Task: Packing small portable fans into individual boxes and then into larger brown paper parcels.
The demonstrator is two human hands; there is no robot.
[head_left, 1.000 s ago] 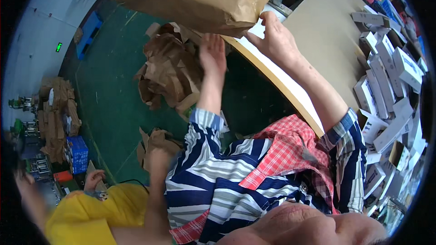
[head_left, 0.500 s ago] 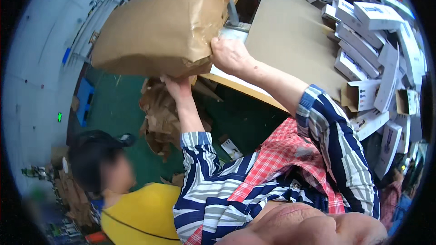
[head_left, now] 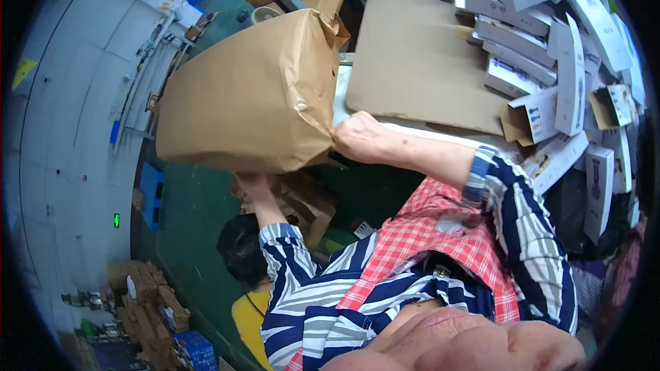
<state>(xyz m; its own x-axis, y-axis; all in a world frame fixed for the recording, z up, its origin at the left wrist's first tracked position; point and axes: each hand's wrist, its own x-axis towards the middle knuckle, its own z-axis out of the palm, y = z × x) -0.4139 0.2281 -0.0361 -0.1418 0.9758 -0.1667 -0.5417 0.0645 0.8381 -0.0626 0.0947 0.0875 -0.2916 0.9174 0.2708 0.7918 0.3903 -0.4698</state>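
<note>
A large package wrapped in brown paper (head_left: pixel 234 96) is held up in front of me, to the left of the worktable. Its wrapping is creased and shiny at the right end, with a crumpled fold at the upper corner. My right hand (head_left: pixel 361 137) grips the lower right corner, fingers closed on the paper. From underneath, my left hand (head_left: pixel 254 183) bears the package's lower edge; its fingers are mostly hidden by the package.
Cardboard sheet (head_left: pixel 419 55) covers the table at my right. Many white boxes (head_left: pixel 519 69), some with open ends, are heaped there. A person in yellow (head_left: pixel 251 323) is close by at lower left. Crumpled brown paper (head_left: pixel 309 206) lies below the package; wrapped bundles (head_left: pixel 148 302) stand farther left.
The package has come lower in view and slightly right, with both hands still on it. My view has shifted over the table. The person in yellow has moved right, partly behind my left arm.
</note>
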